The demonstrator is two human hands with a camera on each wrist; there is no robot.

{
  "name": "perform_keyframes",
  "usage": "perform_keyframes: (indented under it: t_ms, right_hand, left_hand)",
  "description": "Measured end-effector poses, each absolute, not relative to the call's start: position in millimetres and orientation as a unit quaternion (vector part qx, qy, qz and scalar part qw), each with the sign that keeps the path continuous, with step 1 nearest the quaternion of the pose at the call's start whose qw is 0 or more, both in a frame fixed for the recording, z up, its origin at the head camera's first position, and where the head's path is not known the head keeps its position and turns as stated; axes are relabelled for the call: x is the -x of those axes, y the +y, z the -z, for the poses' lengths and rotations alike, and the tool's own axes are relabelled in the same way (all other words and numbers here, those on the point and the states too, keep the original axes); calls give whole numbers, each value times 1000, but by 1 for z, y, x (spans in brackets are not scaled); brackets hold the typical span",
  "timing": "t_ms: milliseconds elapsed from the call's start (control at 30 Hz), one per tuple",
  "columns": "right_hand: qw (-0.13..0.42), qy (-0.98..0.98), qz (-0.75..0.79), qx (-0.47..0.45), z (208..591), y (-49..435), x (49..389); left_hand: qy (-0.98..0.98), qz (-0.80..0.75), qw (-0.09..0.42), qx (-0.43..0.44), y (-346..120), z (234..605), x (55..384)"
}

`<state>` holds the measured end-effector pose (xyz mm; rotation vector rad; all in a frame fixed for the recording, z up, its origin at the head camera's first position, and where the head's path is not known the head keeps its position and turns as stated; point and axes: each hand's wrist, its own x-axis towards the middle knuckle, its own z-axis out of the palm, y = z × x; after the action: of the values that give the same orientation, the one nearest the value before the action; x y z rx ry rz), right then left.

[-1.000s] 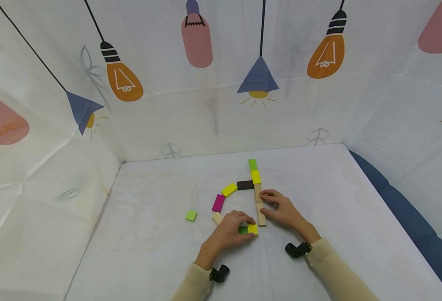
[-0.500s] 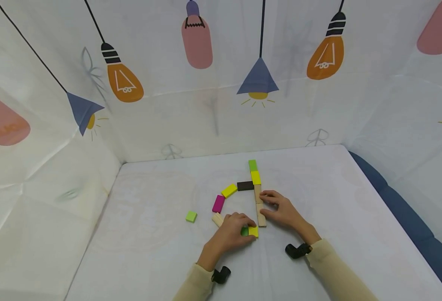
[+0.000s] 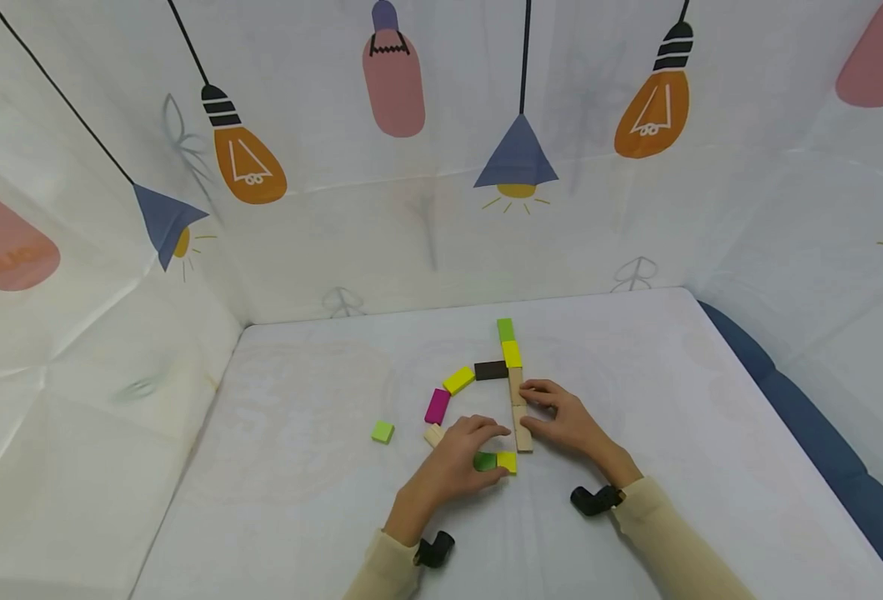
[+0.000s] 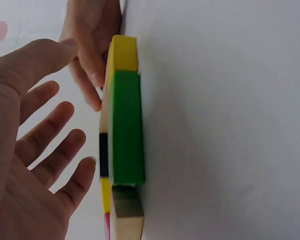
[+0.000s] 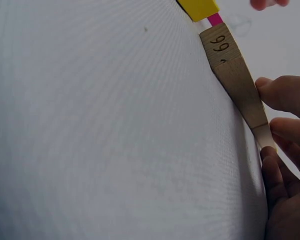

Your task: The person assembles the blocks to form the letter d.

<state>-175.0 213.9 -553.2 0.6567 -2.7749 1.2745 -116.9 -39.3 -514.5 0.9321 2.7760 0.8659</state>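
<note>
My left hand (image 3: 449, 462) hovers with parted fingers over a dark green block (image 3: 485, 462) and a small yellow block (image 3: 510, 464). In the left wrist view, its thumb and fingers are spread beside the green block (image 4: 127, 127), holding nothing. My right hand (image 3: 570, 422) rests its thumb and fingertips against the right side of two plain wooden blocks (image 3: 523, 435) laid end to end. One wooden block (image 5: 237, 80) bears the marking "66" in the right wrist view. A pale wooden block (image 3: 433, 434) is partly hidden behind my left hand.
A black block (image 3: 490, 370), a yellow block (image 3: 459, 381) and a magenta block (image 3: 437, 406) curve left from the column. A yellow block (image 3: 512, 354) and a lime block (image 3: 504, 329) top it. A loose lime block (image 3: 383, 432) lies leftward on the white table (image 3: 298, 500).
My left hand has let go of the small yellow block; its fingers have lifted and spread apart. That block sits slightly lower than a second ago. The right hand has stayed in place.
</note>
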Motion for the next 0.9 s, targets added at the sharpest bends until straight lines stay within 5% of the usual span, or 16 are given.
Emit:
perform_keyframes:
  t_ms: [633, 900]
  right_hand:
    - [2, -891, -404, -208, 551, 214, 174]
    - [-1, -887, -412, -210, 550, 214, 174]
  left_hand:
    - [905, -365, -61, -210, -124, 509, 129]
    - [919, -350, 4, -182, -165, 507, 142]
